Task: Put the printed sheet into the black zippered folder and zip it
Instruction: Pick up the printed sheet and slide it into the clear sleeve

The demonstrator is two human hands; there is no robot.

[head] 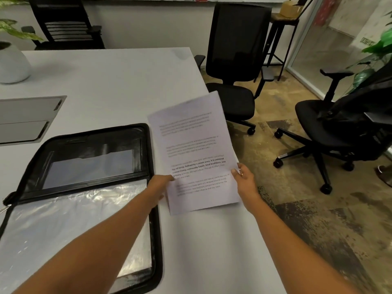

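Both hands hold the sheet point(197, 153) in the middle of the frame, just right of the open folder point(89, 183). The left hand point(158, 184) pinches the sheet's left edge low down, thumb on the printed face, the other fingers hidden behind the paper. The right hand point(244, 179) pinches the right edge, thumb on top, fingers curled behind. The sheet is tilted, its far end leaning right, past the table point(110, 81) edge and over the floor.

The folder lies flat at lower left, its zipper undone; the far half shows a dark pocket, the near half a clear plastic sleeve. The left forearm crosses the near half.

Two black chairs point(235, 60) stand at upper right. A white pot point(12, 64) sits at the upper left of the table.
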